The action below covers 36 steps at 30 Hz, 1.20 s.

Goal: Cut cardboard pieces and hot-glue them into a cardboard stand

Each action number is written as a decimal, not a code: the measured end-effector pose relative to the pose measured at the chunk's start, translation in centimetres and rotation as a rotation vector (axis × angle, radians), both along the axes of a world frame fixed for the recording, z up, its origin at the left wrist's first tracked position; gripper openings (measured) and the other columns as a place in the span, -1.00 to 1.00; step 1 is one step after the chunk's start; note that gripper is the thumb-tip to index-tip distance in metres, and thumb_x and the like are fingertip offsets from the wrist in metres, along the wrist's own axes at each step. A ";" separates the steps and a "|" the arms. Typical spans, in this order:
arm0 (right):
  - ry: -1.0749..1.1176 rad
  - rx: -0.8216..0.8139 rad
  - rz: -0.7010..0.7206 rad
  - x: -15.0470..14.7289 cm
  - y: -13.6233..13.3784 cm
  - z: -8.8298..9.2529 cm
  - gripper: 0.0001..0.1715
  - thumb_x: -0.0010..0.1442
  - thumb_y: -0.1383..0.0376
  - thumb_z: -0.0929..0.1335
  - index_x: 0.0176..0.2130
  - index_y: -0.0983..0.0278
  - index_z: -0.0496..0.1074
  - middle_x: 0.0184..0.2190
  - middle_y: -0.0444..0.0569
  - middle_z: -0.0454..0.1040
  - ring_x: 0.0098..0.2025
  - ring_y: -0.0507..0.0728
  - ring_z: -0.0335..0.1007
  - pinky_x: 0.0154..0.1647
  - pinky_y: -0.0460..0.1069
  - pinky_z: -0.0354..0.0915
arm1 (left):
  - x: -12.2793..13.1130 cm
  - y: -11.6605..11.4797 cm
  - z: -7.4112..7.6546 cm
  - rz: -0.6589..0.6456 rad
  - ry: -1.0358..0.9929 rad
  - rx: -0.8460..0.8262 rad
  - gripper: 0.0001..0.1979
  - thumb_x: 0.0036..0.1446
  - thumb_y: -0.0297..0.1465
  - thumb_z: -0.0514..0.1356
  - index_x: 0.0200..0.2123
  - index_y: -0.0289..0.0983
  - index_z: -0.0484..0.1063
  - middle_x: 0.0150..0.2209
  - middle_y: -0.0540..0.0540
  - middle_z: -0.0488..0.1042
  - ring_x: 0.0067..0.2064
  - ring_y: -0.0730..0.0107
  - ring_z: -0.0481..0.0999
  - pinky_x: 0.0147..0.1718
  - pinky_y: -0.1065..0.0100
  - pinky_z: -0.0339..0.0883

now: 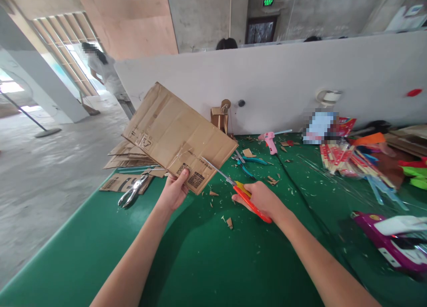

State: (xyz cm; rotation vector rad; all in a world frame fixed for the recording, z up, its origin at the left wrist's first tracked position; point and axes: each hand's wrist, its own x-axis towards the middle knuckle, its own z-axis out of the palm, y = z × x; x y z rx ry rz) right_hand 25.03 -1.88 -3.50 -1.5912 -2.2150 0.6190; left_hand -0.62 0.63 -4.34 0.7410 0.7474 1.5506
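My left hand (175, 190) pinches the lower edge of a large cardboard sheet (173, 129), thumb on top, holding it tilted above the green table. Printed codes and a strip of clear tape show near that edge. In my right hand (258, 198) is a pair of scissors (247, 195) with red and yellow handles. One blade lies across the face of the sheet near its right side; whether the other blade is behind it I cannot tell. Below my hands, small cardboard scraps (229, 223) are scattered on the table.
Silver pliers (135, 190) lie on cardboard at left, beside stacked cardboard (130, 155). Teal pliers (250, 162) and a pink glue gun (270, 143) with a dark cord sit beyond. Wrapped sticks (343, 160) and a purple-white iron (390, 240) are at right. A white partition (273, 89) borders the table. Someone (106, 71) stands far left.
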 end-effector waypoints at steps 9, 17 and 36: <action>-0.050 -0.011 0.004 0.2 0.0 -0.4 -0.36 0.11 -0.23 0.22 -0.62 0.21 0.16 -0.69 -0.13 0.28 -0.67 0.02 0.13 -0.64 -0.07 -0.01 | 0.0 -0.1 -0.1 -0.036 0.002 0.010 -0.68 -0.22 -0.37 0.46 -0.32 -0.26 0.52 -0.32 -0.03 0.61 -0.32 0.35 0.59 -0.19 0.28 0.51; -0.086 -0.059 0.094 1.1 -0.5 0.2 -0.40 0.16 -0.24 0.14 -0.48 0.21 0.18 -0.54 -0.09 0.38 -0.56 0.07 0.27 -0.55 -0.08 0.06 | 0.1 -0.3 0.3 -0.057 0.046 0.026 -0.67 -0.24 -0.33 0.47 -0.34 -0.26 0.52 -0.33 -0.02 0.61 -0.32 0.31 0.60 -0.20 0.25 0.52; -0.028 0.048 0.082 0.9 -0.3 0.0 -0.40 0.13 -0.15 0.27 -0.63 0.23 0.14 -0.67 -0.11 0.27 -0.65 0.01 0.16 -0.60 -0.08 -0.05 | 1.0 -0.6 0.3 -0.071 0.079 0.019 -0.66 -0.23 -0.32 0.46 -0.32 -0.25 0.53 -0.31 -0.05 0.61 -0.26 0.25 0.60 -0.17 0.19 0.50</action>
